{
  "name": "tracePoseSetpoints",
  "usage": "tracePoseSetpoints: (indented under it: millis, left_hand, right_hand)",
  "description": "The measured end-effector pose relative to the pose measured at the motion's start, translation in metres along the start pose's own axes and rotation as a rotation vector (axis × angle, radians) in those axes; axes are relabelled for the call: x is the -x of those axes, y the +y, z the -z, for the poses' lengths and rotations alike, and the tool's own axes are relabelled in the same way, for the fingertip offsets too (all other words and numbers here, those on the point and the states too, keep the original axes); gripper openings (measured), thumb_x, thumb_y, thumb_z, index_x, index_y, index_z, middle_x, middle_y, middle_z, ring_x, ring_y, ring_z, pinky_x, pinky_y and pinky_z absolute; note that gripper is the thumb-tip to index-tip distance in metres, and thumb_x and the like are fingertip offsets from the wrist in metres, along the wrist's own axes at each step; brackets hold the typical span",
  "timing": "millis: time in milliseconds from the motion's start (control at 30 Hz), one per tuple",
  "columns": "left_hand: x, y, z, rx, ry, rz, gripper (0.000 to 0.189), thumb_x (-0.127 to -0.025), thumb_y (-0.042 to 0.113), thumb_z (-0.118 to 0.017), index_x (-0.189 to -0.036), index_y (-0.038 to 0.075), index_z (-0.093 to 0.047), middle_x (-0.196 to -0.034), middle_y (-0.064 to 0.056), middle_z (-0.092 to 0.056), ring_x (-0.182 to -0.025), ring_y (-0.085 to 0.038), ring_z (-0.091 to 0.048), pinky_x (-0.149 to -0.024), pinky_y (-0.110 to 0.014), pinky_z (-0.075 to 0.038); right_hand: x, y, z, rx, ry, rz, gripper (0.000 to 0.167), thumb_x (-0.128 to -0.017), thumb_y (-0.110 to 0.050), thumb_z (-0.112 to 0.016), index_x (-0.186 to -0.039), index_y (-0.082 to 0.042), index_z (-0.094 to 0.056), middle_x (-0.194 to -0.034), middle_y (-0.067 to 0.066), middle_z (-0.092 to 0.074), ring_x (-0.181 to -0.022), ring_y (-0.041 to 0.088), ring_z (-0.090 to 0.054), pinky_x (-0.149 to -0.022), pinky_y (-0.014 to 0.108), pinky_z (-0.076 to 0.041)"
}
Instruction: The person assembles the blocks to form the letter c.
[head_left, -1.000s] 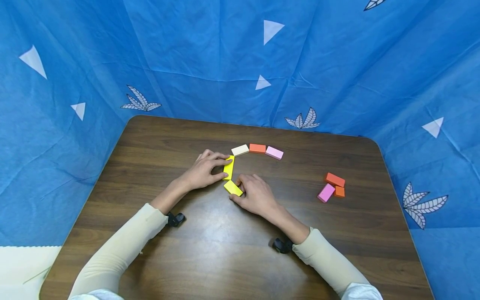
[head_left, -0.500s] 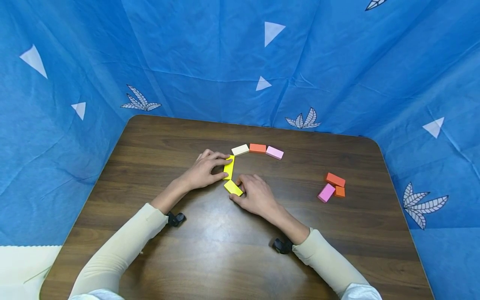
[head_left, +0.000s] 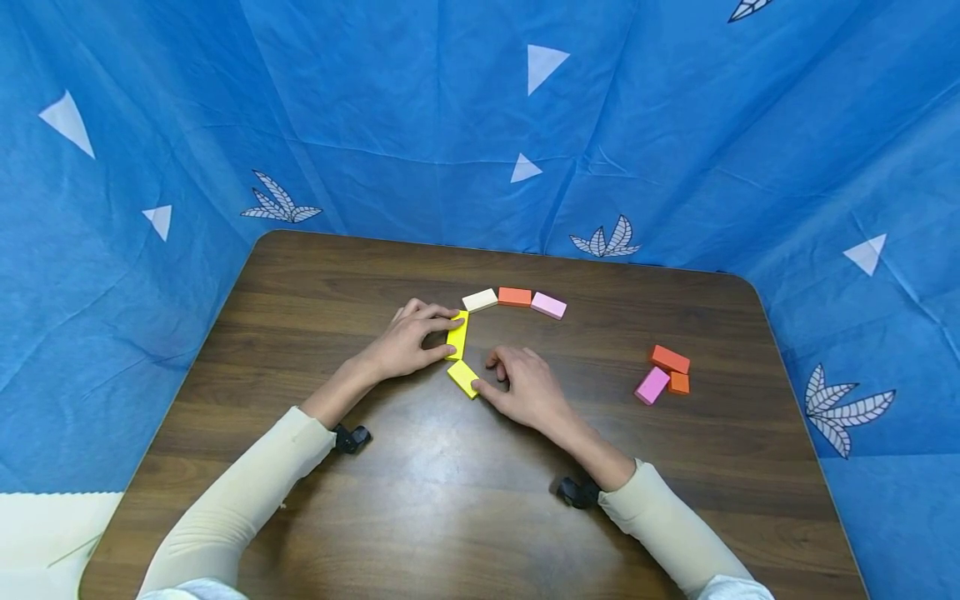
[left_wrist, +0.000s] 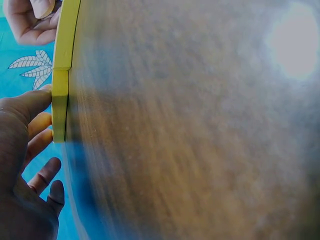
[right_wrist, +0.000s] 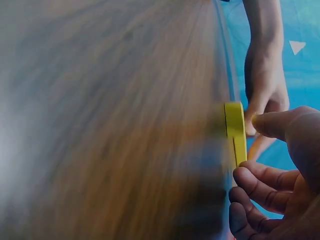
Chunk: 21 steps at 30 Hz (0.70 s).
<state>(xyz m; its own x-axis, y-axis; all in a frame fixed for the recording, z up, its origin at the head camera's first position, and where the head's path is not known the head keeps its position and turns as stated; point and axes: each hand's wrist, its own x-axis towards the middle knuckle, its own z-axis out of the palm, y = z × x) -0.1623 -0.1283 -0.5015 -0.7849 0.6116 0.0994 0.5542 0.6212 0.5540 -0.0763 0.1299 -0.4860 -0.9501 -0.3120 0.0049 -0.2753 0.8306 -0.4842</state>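
In the head view, my left hand (head_left: 408, 340) holds a long yellow block (head_left: 458, 335) lying on the table, thumb at its near end and fingertips at its far end. A second yellow block (head_left: 462, 378) lies angled, its end against the first one's near end. My right hand (head_left: 528, 387) is just right of this second block, the thumb at its near corner and the other fingers bent loosely, apart from it. In the right wrist view, a gap shows between the right thumb (right_wrist: 270, 125) and fingers, with yellow (right_wrist: 236, 125) beyond.
A cream block (head_left: 480, 300), an orange-red block (head_left: 515, 297) and a pink block (head_left: 550, 305) continue the curve at the back. On the right, an orange-red block (head_left: 670, 359), a pink block (head_left: 652, 386) and a small orange block (head_left: 678, 382) lie together. Blue cloth (head_left: 420, 108) hangs behind the table.
My right hand has let go of the second yellow block and moved slightly right, its fingers spreading from it. More of that block shows. My left hand has stayed in place.
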Motion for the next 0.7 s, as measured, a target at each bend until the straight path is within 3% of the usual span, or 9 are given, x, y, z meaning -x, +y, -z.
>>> tracePoseSetpoints:
  millis: [333, 700]
  left_hand:
    - [-0.001, 0.001, 0.001, -0.015, -0.022, 0.008, 0.051, -0.100, 0.035, -0.078, -0.148, 0.020, -0.068, -0.160, 0.002, -0.059, -0.126, -0.026, -0.048, -0.107, -0.050, -0.037]
    - [-0.001, 0.000, 0.000, -0.022, -0.024, 0.015, 0.051, -0.101, 0.035, -0.078, -0.148, 0.020, -0.068, -0.160, 0.002, -0.059, -0.125, -0.025, -0.048, -0.107, -0.049, -0.036]
  right_hand:
    - [0.021, 0.043, 0.028, -0.018, 0.092, -0.045, 0.030, -0.097, -0.043, -0.080, -0.103, -0.016, -0.071, -0.091, 0.000, -0.066, -0.088, 0.018, -0.057, -0.085, 0.037, -0.045]
    - [0.048, 0.089, 0.063, -0.026, 0.148, -0.140, 0.027, -0.099, -0.039, -0.078, -0.109, -0.014, -0.072, -0.101, 0.006, -0.071, -0.097, 0.026, -0.060, -0.087, 0.042, -0.046]
